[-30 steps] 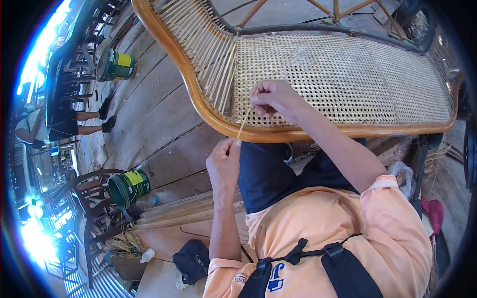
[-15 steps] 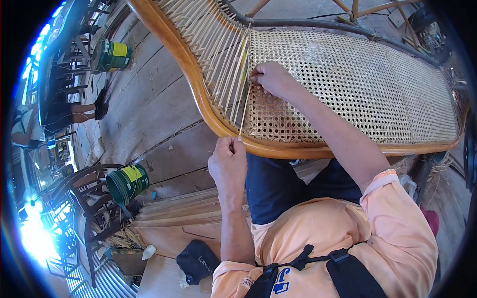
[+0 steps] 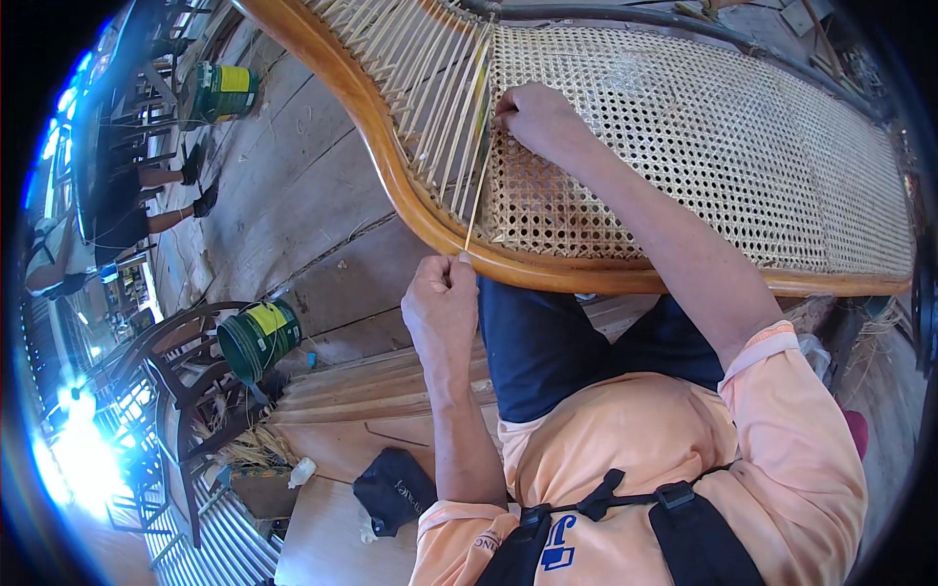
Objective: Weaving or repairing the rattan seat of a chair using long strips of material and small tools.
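Across my lap lies a curved wooden frame (image 3: pixel 387 161) with a woven cane panel (image 3: pixel 674 146) filling its right side. Long cane strands (image 3: pixel 430 88) run side by side over the open section to the left. My left hand (image 3: pixel 440 296), just outside the frame's near edge, is closed in a pinch on a pale cane strand (image 3: pixel 476 207) that stretches up across the frame. Over the left margin of the woven panel, my right hand (image 3: pixel 540 119) has its fingers pinched together beside the strands. What sits between those fingertips is hidden.
Two green buckets with yellow labels, one far (image 3: pixel 223 93) and one nearer (image 3: pixel 259 340), stand at the left on the plank floor (image 3: pixel 293 186). Dark chair frames (image 3: pixel 186 391) and a black cloth bag (image 3: pixel 393 491) are at lower left. Another person's legs (image 3: pixel 166 200) show far left.
My view has shifted slightly, so the frame sits a little higher. Both hands keep their pinch, and the right one has moved a little along the panel's edge.
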A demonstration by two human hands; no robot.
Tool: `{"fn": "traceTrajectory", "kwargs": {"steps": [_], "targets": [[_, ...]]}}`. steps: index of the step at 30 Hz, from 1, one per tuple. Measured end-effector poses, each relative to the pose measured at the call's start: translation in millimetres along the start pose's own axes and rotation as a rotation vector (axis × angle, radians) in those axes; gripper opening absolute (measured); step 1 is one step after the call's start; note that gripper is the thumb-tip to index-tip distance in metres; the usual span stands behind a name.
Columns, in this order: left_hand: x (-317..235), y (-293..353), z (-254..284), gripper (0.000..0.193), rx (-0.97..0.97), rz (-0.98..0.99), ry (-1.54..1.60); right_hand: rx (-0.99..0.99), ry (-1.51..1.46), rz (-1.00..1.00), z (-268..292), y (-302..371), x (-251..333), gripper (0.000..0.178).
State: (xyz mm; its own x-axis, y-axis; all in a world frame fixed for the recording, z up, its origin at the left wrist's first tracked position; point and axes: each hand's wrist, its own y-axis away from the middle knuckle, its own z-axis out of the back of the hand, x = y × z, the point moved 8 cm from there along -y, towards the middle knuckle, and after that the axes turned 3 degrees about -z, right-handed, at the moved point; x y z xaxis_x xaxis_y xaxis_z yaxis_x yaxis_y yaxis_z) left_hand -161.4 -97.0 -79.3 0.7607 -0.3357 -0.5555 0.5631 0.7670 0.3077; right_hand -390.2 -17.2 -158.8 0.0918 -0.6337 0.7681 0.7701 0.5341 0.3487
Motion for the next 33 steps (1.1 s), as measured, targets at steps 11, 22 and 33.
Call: {"fn": "traceTrajectory", "kwargs": {"steps": [11, 22, 33], "targets": [[-24.7, 2.2, 9.7, 0.024, -0.123, -0.13, -0.189, -0.056, -0.014, 0.0, 1.3, -5.0, -3.7, 0.021], [-18.3, 3.0, 8.0, 0.019, -0.025, -0.143, -0.054, 0.069, -0.24, -0.101, 11.6, 10.8, -2.3, 0.019], [-19.4, 84.3, -0.7, 0.014, 0.101, -0.819, -0.318, -0.12, -0.907, 0.113, 55.4, 218.5, -43.2, 0.007]]}}
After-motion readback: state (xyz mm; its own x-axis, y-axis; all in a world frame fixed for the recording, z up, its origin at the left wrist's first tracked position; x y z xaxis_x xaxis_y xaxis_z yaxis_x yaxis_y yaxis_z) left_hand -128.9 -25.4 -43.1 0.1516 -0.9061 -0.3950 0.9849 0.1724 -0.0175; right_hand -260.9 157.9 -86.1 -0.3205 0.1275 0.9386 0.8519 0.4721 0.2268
